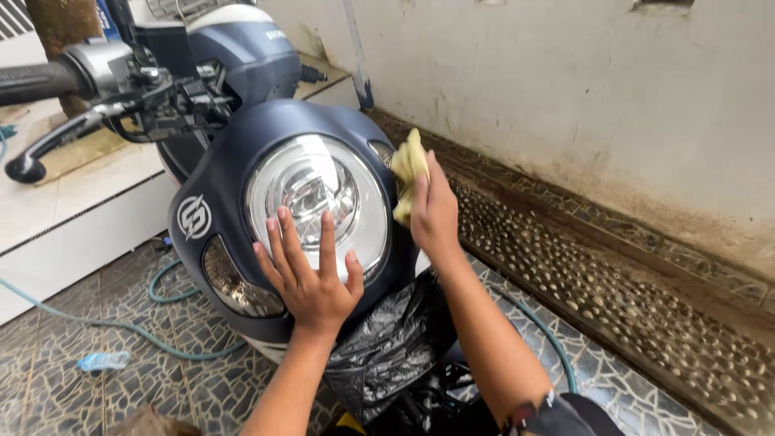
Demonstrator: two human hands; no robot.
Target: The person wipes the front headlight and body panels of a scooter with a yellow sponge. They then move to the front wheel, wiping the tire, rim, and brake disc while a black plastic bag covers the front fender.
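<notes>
A dark blue scooter's front cowl point(222, 173) fills the middle of the view, with a round headlight point(311, 190) set in it. My left hand point(311, 274) lies flat, fingers spread, on the lower rim of the headlight and holds nothing. My right hand point(434, 214) is closed on a pale yellow cloth point(408, 165), which presses against the right side of the cowl beside the headlight. A black plastic bag point(387, 343) hangs below the cowl, between my forearms.
The handlebar grip point(36, 81) and brake lever point(48, 141) stick out at upper left. A green hose point(121, 327) snakes over the mosaic floor, past a crushed plastic bottle point(103, 360). A pebbled gutter point(613, 282) runs along the stained wall point(605, 89) on the right. White steps point(73, 218) rise at left.
</notes>
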